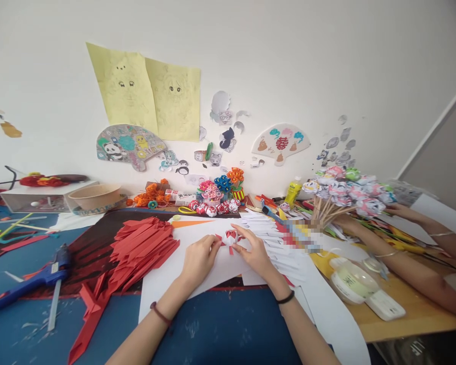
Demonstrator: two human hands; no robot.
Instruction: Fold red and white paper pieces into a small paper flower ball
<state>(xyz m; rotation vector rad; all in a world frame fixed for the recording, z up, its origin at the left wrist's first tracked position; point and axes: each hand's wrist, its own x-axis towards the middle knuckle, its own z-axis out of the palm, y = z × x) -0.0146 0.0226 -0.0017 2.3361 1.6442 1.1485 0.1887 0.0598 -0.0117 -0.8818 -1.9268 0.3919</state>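
Observation:
Between my two hands, above the white paper sheet (163,274), is a small red and white folded-paper flower (231,237). My left hand (200,256) pinches a red paper tip on the flower's left side. On its right side, the thumb and fingers of my right hand (255,252) close around the flower. A heap of folded red paper strips (144,248) lies to the left of my hands. White folded paper strips (285,253) are spread just to the right. Several finished red and white paper flowers (216,207) sit in a row behind my hands.
A blue glue gun (57,271) lies at the left. A beige bowl (95,197) stands farther back. At the right are a bunch of paper flowers on sticks (342,190), a clear plastic container (353,284) and another person's arms (395,263). The wall rises behind the table.

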